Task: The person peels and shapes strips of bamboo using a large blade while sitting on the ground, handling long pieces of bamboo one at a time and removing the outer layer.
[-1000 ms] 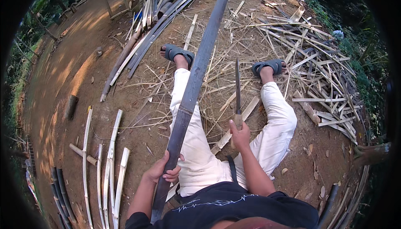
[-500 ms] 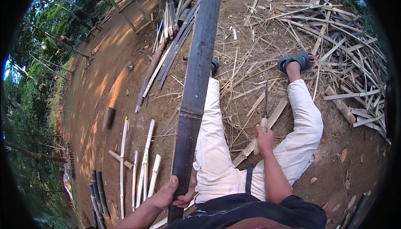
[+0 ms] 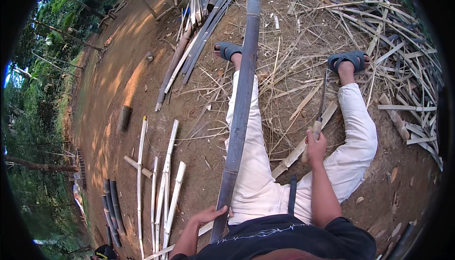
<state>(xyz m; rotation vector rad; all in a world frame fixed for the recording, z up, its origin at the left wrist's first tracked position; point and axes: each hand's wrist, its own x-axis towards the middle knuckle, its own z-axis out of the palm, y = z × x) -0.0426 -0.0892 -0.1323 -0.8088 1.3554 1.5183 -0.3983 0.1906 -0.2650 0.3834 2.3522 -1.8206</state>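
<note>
A long dark bamboo piece (image 3: 241, 132) slants from beside my waist out past my left leg, its far end above the ground. Near its lower end my left hand (image 3: 211, 216) is closed round it, the thumb along the edge and the other fingers partly hidden. My right hand (image 3: 316, 148) grips the pale wooden handle of a long knife (image 3: 323, 98) between my legs. The dark narrow blade points away from me toward my right sandal. Blade and bamboo are apart. A pale bamboo strip (image 3: 303, 148) lies beneath my right hand.
Split pale strips (image 3: 166, 179) and dark bamboo pieces (image 3: 113, 208) lie at the left. A bundle of bamboo slats (image 3: 204, 32) lies farther off. Thin shavings (image 3: 284, 75) cover the ground between my feet. A large heap of strips (image 3: 403, 56) rises at the right.
The bamboo has swung down and away from me, so its far end now shows. My left hand has moved slightly right with it. The knife has shifted a little forward and right.
</note>
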